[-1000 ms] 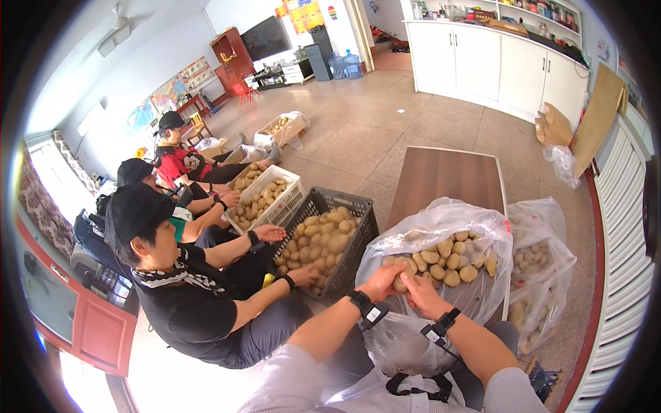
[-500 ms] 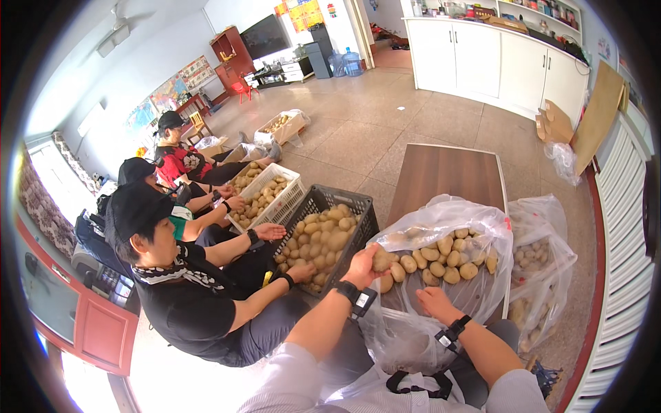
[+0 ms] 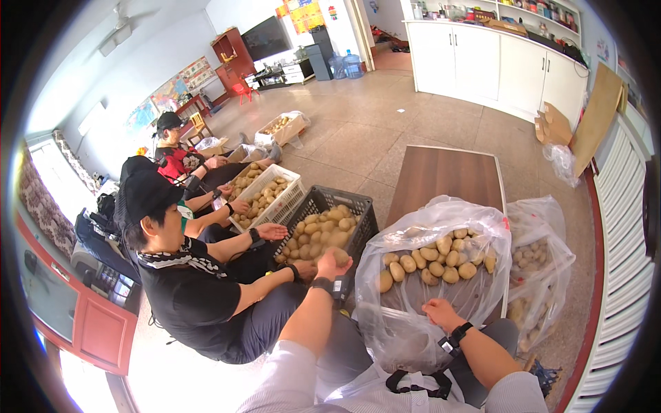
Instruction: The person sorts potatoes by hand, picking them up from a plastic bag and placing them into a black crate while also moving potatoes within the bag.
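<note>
My left hand [image 3: 330,267] is at the near right side of a black plastic crate [image 3: 372,206] heaped with potatoes. Its fingers are closed round a potato [image 3: 340,255], partly hidden by the hand. My right hand [image 3: 442,314] hovers at the near edge of a clear plastic bag [image 3: 375,332], fingers curled; I cannot make out whether they grip the film. Inside the spread bag, several loose potatoes [image 3: 451,259] lie on a brown board [image 3: 447,180]. A co-worker's hand [image 3: 301,270] reaches into the crate close to my left hand.
Three people sit in a row on my left. A white crate [image 3: 295,189] of potatoes stands beyond the black one, and a cardboard box [image 3: 292,127] of potatoes farther off. More bagged potatoes [image 3: 533,258] rest at the right, near a white radiator [image 3: 623,227].
My left hand has moved left from the bag to the black crate with the potato. My right hand has shifted slightly. The nearest co-worker has leaned a little toward the crate.
</note>
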`<move>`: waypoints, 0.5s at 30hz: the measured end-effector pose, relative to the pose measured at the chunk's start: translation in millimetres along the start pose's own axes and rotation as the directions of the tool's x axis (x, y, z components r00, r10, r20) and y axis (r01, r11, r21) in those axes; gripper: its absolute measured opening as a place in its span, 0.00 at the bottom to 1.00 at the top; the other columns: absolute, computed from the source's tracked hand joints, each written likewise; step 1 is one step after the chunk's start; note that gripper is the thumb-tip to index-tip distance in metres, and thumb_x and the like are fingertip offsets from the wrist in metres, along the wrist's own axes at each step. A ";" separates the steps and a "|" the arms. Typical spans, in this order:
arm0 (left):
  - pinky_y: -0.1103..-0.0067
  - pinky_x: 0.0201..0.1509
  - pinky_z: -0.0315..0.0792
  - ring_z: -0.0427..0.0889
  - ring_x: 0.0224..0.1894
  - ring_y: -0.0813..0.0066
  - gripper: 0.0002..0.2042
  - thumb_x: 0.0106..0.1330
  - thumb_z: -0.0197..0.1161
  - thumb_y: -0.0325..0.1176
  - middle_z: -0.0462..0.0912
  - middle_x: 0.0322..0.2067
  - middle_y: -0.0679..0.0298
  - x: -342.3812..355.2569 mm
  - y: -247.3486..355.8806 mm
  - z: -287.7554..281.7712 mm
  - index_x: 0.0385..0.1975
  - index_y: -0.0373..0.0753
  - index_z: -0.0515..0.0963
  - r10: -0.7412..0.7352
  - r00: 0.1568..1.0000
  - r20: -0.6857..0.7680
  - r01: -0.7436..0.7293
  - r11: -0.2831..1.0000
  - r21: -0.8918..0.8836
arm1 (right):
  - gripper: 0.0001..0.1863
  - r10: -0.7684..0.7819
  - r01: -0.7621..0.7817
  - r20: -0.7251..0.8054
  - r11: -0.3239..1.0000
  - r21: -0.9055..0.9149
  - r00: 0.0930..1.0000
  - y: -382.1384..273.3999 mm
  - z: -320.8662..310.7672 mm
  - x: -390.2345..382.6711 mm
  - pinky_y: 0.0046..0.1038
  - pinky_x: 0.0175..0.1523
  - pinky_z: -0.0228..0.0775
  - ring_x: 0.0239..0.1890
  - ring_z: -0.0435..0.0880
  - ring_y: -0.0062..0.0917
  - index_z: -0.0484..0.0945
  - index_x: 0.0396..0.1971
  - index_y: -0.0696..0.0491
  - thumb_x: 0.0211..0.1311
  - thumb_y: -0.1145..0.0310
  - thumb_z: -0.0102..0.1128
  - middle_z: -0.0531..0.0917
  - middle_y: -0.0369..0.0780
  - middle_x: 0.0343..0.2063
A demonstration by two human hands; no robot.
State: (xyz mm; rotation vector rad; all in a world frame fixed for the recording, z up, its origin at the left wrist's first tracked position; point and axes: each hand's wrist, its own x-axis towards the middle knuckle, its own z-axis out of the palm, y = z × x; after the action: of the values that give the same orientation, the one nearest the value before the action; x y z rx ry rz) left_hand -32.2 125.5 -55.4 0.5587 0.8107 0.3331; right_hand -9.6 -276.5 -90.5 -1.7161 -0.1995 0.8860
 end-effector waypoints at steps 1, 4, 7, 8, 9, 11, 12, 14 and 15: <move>0.57 0.36 0.80 0.78 0.40 0.46 0.19 0.66 0.56 0.40 0.73 0.45 0.48 2.5 2.3 -4.1 0.51 0.36 0.66 0.012 0.999 -0.046 -0.013 1.000 -0.026 | 0.10 0.007 -0.007 0.008 1.000 0.021 1.000 1.3 0.1 0.7 0.23 0.18 0.60 0.14 0.71 0.19 0.77 0.27 0.58 0.63 0.67 0.58 0.75 0.35 0.15; 0.55 0.35 0.80 0.78 0.38 0.46 0.19 0.66 0.57 0.39 0.73 0.43 0.48 5.8 11.8 -17.3 0.50 0.33 0.67 0.079 0.996 -0.049 -0.077 0.996 0.048 | 0.09 0.012 -0.012 0.005 0.997 0.074 1.000 3.7 0.9 2.2 0.24 0.18 0.59 0.14 0.71 0.19 0.77 0.28 0.58 0.62 0.67 0.59 0.75 0.35 0.15; 0.55 0.33 0.79 0.78 0.36 0.45 0.19 0.66 0.57 0.38 0.74 0.41 0.47 5.4 14.2 -17.8 0.49 0.30 0.68 0.081 0.992 -0.101 -0.082 0.997 -0.007 | 0.09 0.005 -0.005 0.010 0.996 0.084 1.000 6.9 -2.2 2.1 0.24 0.18 0.59 0.14 0.71 0.19 0.77 0.28 0.58 0.62 0.67 0.59 0.75 0.35 0.14; 0.55 0.33 0.79 0.78 0.36 0.45 0.19 0.66 0.57 0.38 0.74 0.41 0.47 5.7 12.7 -15.2 0.49 0.30 0.68 0.076 0.992 -0.098 -0.077 0.997 -0.006 | 0.09 0.007 -0.007 0.005 0.996 0.084 1.000 8.6 -3.9 1.8 0.24 0.18 0.59 0.14 0.71 0.19 0.77 0.28 0.58 0.62 0.67 0.59 0.75 0.35 0.14; 0.56 0.34 0.79 0.78 0.38 0.46 0.19 0.66 0.57 0.37 0.74 0.42 0.48 6.7 12.4 -14.2 0.49 0.30 0.68 0.078 0.990 -0.119 -0.087 0.994 -0.073 | 0.09 0.018 -0.018 0.000 0.996 0.085 1.000 8.8 -4.0 1.5 0.24 0.18 0.59 0.13 0.70 0.19 0.77 0.29 0.58 0.63 0.68 0.59 0.75 0.35 0.14; 0.56 0.35 0.79 0.78 0.39 0.47 0.18 0.66 0.57 0.36 0.74 0.42 0.49 11.6 6.8 -10.7 0.50 0.31 0.68 0.067 0.989 -0.136 -0.086 0.987 -0.138 | 0.09 0.035 -0.034 -0.014 0.996 0.088 0.999 10.7 -7.4 0.1 0.24 0.18 0.59 0.13 0.70 0.19 0.77 0.29 0.58 0.63 0.68 0.59 0.75 0.35 0.14; 0.57 0.38 0.78 0.77 0.41 0.48 0.16 0.67 0.55 0.37 0.75 0.43 0.50 17.5 4.1 -12.9 0.49 0.32 0.69 0.092 0.986 -0.142 -0.114 0.981 -0.156 | 0.09 0.043 -0.041 -0.024 0.996 0.081 0.999 11.7 -8.2 0.0 0.24 0.18 0.59 0.13 0.70 0.19 0.77 0.29 0.58 0.63 0.68 0.59 0.75 0.35 0.14; 0.57 0.41 0.77 0.77 0.43 0.49 0.15 0.68 0.53 0.38 0.75 0.43 0.50 32.4 -6.2 -16.7 0.48 0.34 0.70 0.101 0.984 -0.144 -0.126 0.977 -0.174 | 0.09 0.061 -0.057 -0.048 0.996 0.075 0.997 15.4 -12.9 -1.3 0.24 0.18 0.59 0.13 0.70 0.19 0.77 0.30 0.58 0.63 0.68 0.59 0.75 0.35 0.14; 0.57 0.44 0.78 0.76 0.47 0.49 0.20 0.69 0.53 0.39 0.71 0.49 0.49 41.5 -11.5 -23.4 0.54 0.32 0.64 0.137 0.988 -0.067 -0.144 0.983 -0.114 | 0.08 0.064 -0.061 -0.057 0.996 0.061 0.996 18.9 -14.5 -0.3 0.23 0.18 0.58 0.13 0.70 0.19 0.78 0.30 0.59 0.62 0.68 0.59 0.75 0.35 0.14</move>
State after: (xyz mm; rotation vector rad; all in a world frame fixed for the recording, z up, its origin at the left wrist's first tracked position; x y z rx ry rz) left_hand -22.2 144.2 -99.6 0.4975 0.8041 0.5267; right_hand -6.2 -294.3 -106.0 -1.6987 -0.0793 0.8773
